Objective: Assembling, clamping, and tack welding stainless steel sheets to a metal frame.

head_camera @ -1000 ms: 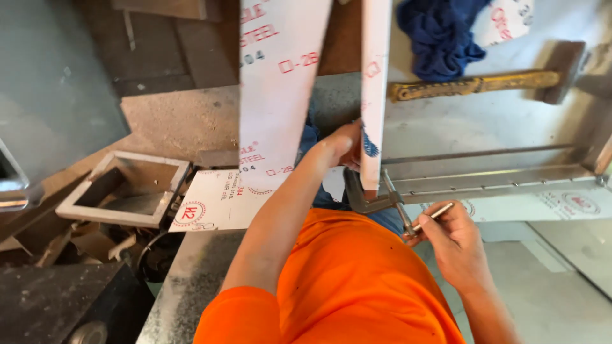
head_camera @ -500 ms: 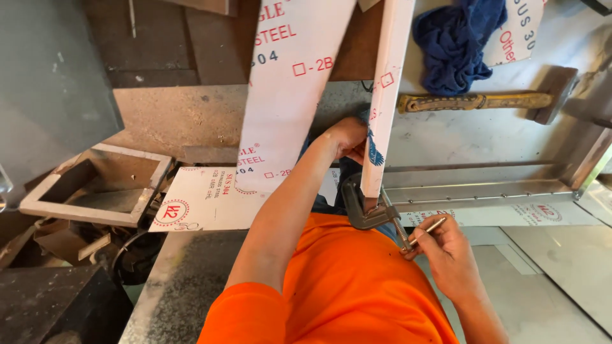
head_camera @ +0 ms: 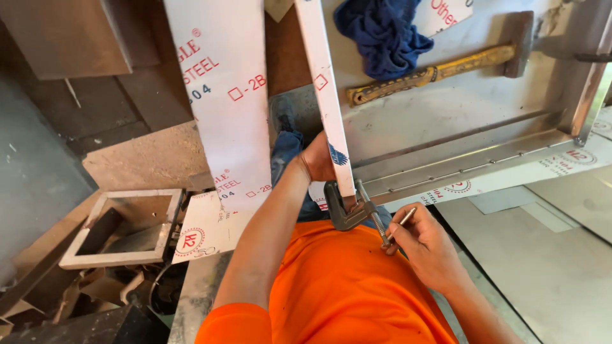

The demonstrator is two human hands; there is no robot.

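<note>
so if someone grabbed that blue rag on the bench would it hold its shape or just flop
The blue rag would likely flop: it lies crumpled in soft folds. It looks light for its bulk. It probably would not slide freely, since cloth tends to drag on the metal bench.

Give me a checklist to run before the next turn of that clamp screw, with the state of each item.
1. Left hand steadies the white film-covered strip: ok.
2. C-clamp sits over the strip's lower end: ok.
3. Right hand grips the clamp's screw handle: ok.
4. Screw pad seated square on the strip: cannot tell, hidden by the clamp frame.
5. Hammer and blue rag lie apart from the clamp on the steel sheet: ok.
</note>
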